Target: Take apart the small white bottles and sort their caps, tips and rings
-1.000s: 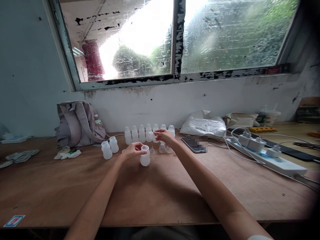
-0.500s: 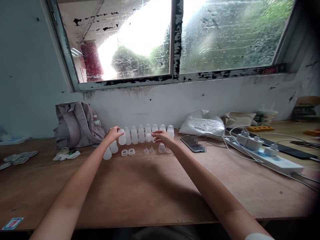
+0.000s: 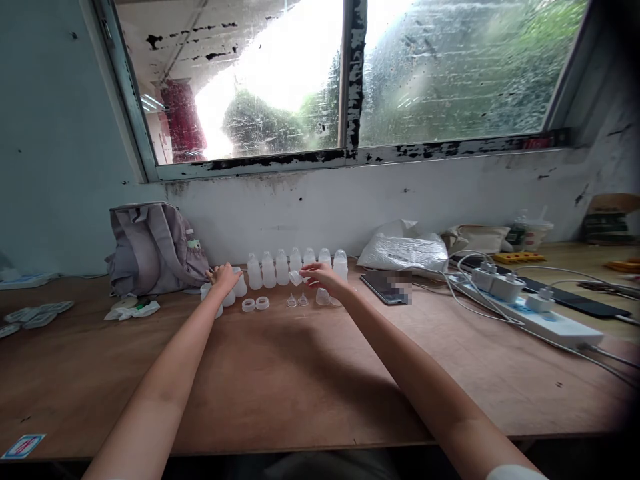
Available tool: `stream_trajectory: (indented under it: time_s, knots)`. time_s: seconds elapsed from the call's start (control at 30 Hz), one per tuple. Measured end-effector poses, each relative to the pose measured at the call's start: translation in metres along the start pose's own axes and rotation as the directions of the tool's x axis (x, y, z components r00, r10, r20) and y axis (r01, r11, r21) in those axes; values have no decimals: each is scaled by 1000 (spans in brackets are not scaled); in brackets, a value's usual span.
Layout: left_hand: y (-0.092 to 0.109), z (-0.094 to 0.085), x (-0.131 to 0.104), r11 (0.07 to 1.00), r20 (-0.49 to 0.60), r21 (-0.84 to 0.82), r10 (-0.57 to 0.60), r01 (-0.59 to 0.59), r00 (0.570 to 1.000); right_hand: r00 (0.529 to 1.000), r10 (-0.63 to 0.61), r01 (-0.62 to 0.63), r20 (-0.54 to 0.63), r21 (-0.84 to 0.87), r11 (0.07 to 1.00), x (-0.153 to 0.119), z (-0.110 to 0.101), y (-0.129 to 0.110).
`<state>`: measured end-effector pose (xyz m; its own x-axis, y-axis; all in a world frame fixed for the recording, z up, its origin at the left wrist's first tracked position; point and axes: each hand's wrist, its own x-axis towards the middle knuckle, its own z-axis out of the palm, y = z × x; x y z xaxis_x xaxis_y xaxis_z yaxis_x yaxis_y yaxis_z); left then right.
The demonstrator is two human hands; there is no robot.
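My right hand [image 3: 320, 275] pinches a small white bottle collar [image 3: 295, 278] above the table, in front of the row of bottles. Over on the left, my left hand [image 3: 223, 275] is at the tops of a few frosted open baby bottles [image 3: 241, 287], its fingers spread; the wrist partly covers them. Along the back stands a row of several capped baby bottles [image 3: 269, 272]. Two white collars [image 3: 255, 305] lie in front of it. Beside them are two clear nipples [image 3: 297, 301]. Clear domed caps [image 3: 323, 297] sit near my right wrist.
A grey backpack [image 3: 150, 247] leans against the wall at left, with crumpled tissue [image 3: 132, 309] before it. To the right are a phone [image 3: 383, 288], a silvery plastic bag [image 3: 407, 252] and a white power strip [image 3: 560, 327] with plugs and cables. Blister packs [image 3: 37, 315] lie far left.
My left hand has shifted left and down, and the open bottle by it now stands slightly farther left, away from the capped row. The collar in my right hand has tilted and moved slightly left.
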<state>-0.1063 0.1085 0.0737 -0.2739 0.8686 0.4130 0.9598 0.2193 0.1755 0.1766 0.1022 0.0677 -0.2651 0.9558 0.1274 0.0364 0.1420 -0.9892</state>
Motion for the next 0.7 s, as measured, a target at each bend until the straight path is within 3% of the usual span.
stream_trajectory:
  time_s: [0.13, 0.23, 0.37, 0.53, 0.63, 0.7]
  knots:
    - [3, 1, -3, 999, -45, 38, 24, -23, 999, 1000, -5, 5, 6, -11, 1000, 0, 1, 1]
    - [6, 0, -6, 998, -147, 44, 55, -49, 988, 1000, -7, 7, 9, -8, 1000, 0, 1, 1]
    - [16, -5, -19, 973, -287, -60, 198, -224, 937, 1000, -14, 14, 7, 2, 1000, -1, 1, 1]
    - [51, -1, -52, 786, -289, -321, 450, -528, 845, 999, -39, 38, -28, -16, 999, -3, 5, 1]
    - [78, 12, -69, 653, -267, -497, 511, -571, 817, 996, -71, 69, -46, -54, 996, -5, 7, 1]
    - [94, 22, -77, 586, -243, -604, 509, -540, 825, 994, -103, 99, -46, -86, 991, -6, 8, 0]
